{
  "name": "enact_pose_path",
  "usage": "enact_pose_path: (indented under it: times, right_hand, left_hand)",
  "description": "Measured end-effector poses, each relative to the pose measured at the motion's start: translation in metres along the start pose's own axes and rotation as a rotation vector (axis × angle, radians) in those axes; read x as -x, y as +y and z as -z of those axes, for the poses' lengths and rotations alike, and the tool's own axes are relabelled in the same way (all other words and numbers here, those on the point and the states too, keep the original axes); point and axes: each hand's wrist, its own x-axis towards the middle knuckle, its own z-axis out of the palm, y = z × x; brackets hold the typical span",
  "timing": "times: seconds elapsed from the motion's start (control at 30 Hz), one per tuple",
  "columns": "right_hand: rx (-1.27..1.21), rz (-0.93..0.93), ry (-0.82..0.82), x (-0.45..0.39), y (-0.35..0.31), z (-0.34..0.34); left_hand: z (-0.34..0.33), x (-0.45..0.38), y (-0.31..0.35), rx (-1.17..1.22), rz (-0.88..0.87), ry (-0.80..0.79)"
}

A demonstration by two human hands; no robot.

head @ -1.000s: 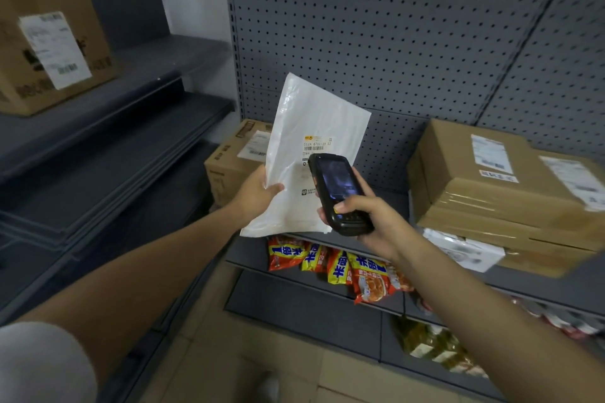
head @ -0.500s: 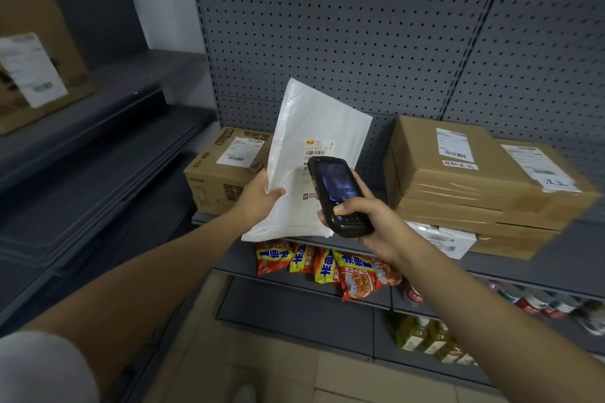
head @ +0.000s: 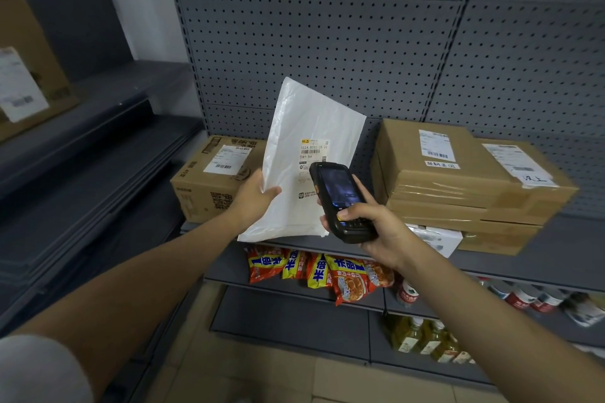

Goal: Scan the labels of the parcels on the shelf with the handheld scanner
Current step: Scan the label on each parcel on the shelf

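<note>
Scanner point(head: 340, 201) before mailer point(head: 307, 154), between 2 boxes point(head: 212, 180).

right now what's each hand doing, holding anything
Left hand: grips the white parcel bag by its edge.
Right hand: holds the handheld scanner.

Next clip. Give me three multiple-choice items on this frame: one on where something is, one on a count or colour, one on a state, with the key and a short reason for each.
1. Where is the scanner?
A. on the shelf
B. in the right hand, in front of the white bag
C. on the floor

2. What colour is the bag in the left hand?
A. white
B. blue
C. brown

3. What is the left hand doing?
A. hanging free
B. pressing a box
C. gripping the bag's edge

Key:
1 B, the right hand wraps the scanner, which covers part of the bag's label.
2 A, the plastic is plainly white.
3 C, the thumb lies on the bag's left edge.
</note>
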Motion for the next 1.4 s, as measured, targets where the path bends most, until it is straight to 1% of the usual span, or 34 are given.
enact_pose_path:
  times: [0.1,0.23,0.4,0.5,0.63,0.73,0.87,0.97,1.07,1.2,1.33,1.4]
  right_hand:
    - [0.012,0.041,0.024,0.002,-0.003,0.004]
    - [0.033,0.129,0.122,0.0,-0.016,0.019]
    - [0.04,0.324,0.241,0.006,-0.044,0.039]
    - [-0.013,0.395,0.301,0.009,-0.064,0.055]
    - [-0.007,0.505,0.397,0.016,-0.091,0.074]
    - [0.0,0.56,0.451,0.022,-0.107,0.086]
    - [0.023,0.578,0.577,0.027,-0.124,0.104]
    - [0.069,0.581,0.657,0.027,-0.132,0.115]
    - [0.055,0.57,0.727,0.025,-0.135,0.125]
    - [0.045,0.537,0.776,0.018,-0.136,0.14]
    - [0.069,0.492,0.856,0.005,-0.132,0.142]
    - [0.054,0.489,0.858,-0.001,-0.129,0.143]
  left_hand:
    - [0.003,-0.001,0.013,0.036,-0.031,0.032]
    - [0.009,-0.011,0.049,0.08,-0.108,0.09]
    - [-0.001,-0.037,0.097,0.175,-0.18,0.105]
    - [-0.024,-0.052,0.124,0.249,-0.217,0.055]
    - [-0.061,-0.075,0.151,0.347,-0.205,-0.044]
    - [-0.085,-0.094,0.166,0.435,-0.14,-0.109]
    - [-0.12,-0.118,0.174,0.629,0.038,-0.274]
    - [-0.151,-0.128,0.166,0.644,0.135,-0.375]
    - [-0.181,-0.135,0.152,0.597,0.204,-0.426]
    - [-0.211,-0.149,0.132,0.584,0.307,-0.393]
    - [-0.221,-0.164,0.12,0.551,0.433,-0.317]
    - [-0.222,-0.168,0.12,0.541,0.461,-0.298]
